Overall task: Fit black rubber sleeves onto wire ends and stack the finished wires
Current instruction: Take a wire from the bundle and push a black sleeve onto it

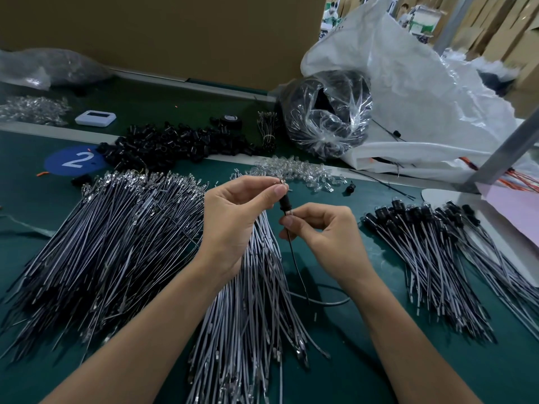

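Observation:
My left hand [233, 217] pinches the top of a black rubber sleeve [284, 203] between thumb and forefinger. Just below it, my right hand [323, 237] pinches the wire [294, 258] that runs out of the sleeve's lower end and hangs down toward the table. Under both hands lies a fan of bare grey wires [250, 316]. A larger heap of bare wires [110, 243] spreads at the left. Finished wires with black sleeves [431, 258] are stacked at the right. Loose black sleeves [175, 144] are heaped at the back.
A pile of clear plastic caps [294, 173] lies behind my hands. A clear bag of black parts [326, 112] and a large white sack [408, 91] stand at the back right. A blue disc marked 2 [74, 161], a white device [95, 118] and a tape roll [231, 121] sit further back.

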Tool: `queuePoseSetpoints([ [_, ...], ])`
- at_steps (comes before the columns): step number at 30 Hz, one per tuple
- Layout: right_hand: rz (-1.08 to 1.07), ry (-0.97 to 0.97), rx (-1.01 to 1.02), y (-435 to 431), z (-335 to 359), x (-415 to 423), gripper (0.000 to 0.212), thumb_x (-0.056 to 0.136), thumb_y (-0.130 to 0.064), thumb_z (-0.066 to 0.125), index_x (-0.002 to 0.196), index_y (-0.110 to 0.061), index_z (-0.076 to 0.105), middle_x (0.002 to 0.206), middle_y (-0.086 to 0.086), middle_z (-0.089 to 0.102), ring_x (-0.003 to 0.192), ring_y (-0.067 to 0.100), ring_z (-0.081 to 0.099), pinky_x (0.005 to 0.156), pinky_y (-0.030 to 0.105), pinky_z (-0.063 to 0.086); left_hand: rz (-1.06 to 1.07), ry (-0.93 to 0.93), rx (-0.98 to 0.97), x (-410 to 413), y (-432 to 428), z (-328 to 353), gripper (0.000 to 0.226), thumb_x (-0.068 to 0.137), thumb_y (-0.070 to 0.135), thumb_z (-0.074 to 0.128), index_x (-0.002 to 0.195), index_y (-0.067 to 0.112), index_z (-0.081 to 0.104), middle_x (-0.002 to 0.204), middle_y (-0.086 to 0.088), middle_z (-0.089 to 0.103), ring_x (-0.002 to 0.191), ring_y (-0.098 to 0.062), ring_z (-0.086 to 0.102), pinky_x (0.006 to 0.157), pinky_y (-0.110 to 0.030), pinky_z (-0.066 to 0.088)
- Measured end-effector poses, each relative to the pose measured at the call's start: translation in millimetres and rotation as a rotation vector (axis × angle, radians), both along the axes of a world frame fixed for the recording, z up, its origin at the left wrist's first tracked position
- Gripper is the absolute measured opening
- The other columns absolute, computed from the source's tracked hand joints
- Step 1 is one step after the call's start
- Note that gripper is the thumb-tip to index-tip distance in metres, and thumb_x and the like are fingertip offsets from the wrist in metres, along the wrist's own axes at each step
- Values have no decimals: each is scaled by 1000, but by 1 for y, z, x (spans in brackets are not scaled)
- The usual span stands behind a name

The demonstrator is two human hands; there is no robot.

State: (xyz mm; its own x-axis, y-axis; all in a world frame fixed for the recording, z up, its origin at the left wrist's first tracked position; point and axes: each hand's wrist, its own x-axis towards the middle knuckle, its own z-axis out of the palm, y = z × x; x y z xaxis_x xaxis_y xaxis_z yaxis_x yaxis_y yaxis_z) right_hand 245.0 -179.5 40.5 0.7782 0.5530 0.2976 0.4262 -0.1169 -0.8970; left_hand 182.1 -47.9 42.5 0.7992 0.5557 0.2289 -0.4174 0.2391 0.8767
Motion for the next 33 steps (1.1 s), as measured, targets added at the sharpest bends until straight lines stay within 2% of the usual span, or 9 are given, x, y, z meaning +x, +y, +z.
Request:
queuePoseSetpoints([
  [6,23,13,-5,0,0,2,14,85,-2,72,78,-15,74,68,0,74,63,9,70,66,14,51,-45,-16,-20,1,2,0,18,53,21,83,70,15,78,78,-5,76,80,-15,71,77,-21,54],
  [10,22,-9,-18,-2,0,1,11,85,-4,72,79,-13,75,68,-1,74,64,8,70,66,14,51,-53,-13,-30,2,2,-1,15,59,15,81,74,13,79,81,-7,77,80,-13,72,73,-18,52],
  [20,-34,-99,-36,-2,-1,1,15,83,-10,75,74,-21,75,66,-7,73,64,5,69,65,16,52,-71,3,-27,0,4,-1,18,59,24,81,76,18,80,85,-5,77,85,-12,71,73,-20,52],
  [28,-29,-95,-32,-2,-1,2,14,83,-11,76,75,-23,76,68,-7,73,67,8,70,70,26,56,-98,-4,-23,-1,4,-2,15,63,22,80,78,17,79,85,-5,77,84,-13,70,75,-23,54],
  [33,0,-101,21,-1,0,0,17,82,-10,76,84,-27,77,74,-6,75,71,17,71,76,41,58,-94,-11,9,-2,3,-3,6,66,21,79,71,23,78,86,-3,76,87,-15,68,78,-27,53],
])
